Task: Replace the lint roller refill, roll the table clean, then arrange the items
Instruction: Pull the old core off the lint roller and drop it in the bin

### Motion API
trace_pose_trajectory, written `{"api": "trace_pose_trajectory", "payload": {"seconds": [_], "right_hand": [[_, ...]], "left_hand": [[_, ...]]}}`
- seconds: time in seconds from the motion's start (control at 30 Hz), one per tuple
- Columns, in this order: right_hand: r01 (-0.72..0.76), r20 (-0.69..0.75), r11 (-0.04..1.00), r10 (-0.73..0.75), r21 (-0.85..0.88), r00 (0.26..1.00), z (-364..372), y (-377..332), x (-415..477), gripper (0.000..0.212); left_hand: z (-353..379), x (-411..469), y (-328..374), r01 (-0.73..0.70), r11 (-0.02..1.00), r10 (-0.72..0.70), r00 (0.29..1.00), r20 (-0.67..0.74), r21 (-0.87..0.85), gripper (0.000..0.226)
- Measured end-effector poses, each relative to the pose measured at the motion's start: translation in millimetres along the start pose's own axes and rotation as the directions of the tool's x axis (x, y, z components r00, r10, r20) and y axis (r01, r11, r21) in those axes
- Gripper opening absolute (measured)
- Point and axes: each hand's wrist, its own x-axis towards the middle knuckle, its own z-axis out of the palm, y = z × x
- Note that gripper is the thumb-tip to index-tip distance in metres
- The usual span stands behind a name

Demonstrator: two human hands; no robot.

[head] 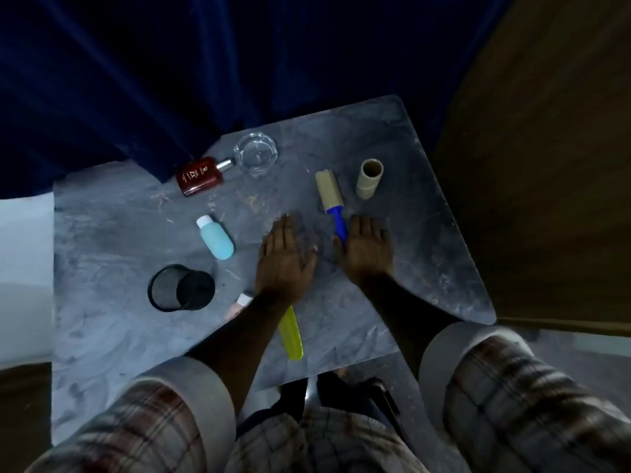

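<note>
Lint roller point(329, 196) lies on the table point(119, 233), its handle end touching the right hand's point(367, 250) inner edge.
Both hands rest flat, fingers straight, gripping nothing; the left hand point(285, 257) is just beside the right.

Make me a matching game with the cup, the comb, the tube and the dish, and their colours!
Things:
1. cup
2. comb
3. tube
4. dish

Colours:
a. clear
b. yellow
c. black
d. tan

Pairs: 1-c, 2-b, 3-d, 4-a
</note>
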Motion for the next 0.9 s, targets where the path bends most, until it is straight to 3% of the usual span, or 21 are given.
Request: {"api": "trace_pose_trajectory", "payload": {"seconds": [0.2,0.57,0.67,0.73,0.87,0.9], "right_hand": [[-0.043,0.142,0.997,0.035,0.058,0.989,-3,-10,22,0.050],[-0.035,0.090,0.976,0.016,0.214,0.996,-14,8,22,0.040],[0.057,0.031,0.945,-0.070,0.323,0.997,-32,14,13,0.032],[0.142,-0.022,0.914,-0.144,0.379,0.989,-49,15,5,0.026],[0.344,-0.224,0.829,-0.270,0.441,0.937,-96,15,-11,0.026],[0.395,-0.271,0.808,-0.301,0.437,0.914,-109,15,-14,0.028]], "left_hand": [[5,-7,-4,0.031,0.999,-0.032,0.999,-0.033,-0.032,0.075],[-11,-4,-17,0.132,0.938,-0.165,0.983,-0.079,-0.320,0.071],[-25,2,-15,0.206,0.790,-0.299,0.952,-0.068,-0.578,0.067],[-42,7,-6,0.202,0.605,-0.378,0.924,-0.054,-0.770,0.060],[-101,-1,0,0.143,0.227,-0.354,0.934,0.055,-0.963,0.071],[-118,-8,-1,0.153,0.187,-0.327,0.941,0.085,-0.970,0.073]]}}
